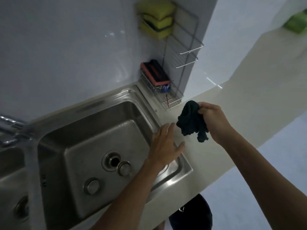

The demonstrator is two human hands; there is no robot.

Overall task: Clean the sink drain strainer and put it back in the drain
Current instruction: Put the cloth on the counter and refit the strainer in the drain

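In the steel sink the drain stands uncovered, a dark hole in a metal ring. A round metal strainer lies on the basin floor, touching the drain's right rim. A second round metal piece lies nearer the front. My left hand hovers over the sink's right edge, fingers spread, holding nothing. My right hand is above the counter, shut on a crumpled dark cloth that hangs down from it.
A wire rack in the corner holds a pink-and-black sponge; yellow-green sponges sit on its upper shelf. The faucet is at the left. A second basin lies left. The cream counter runs right.
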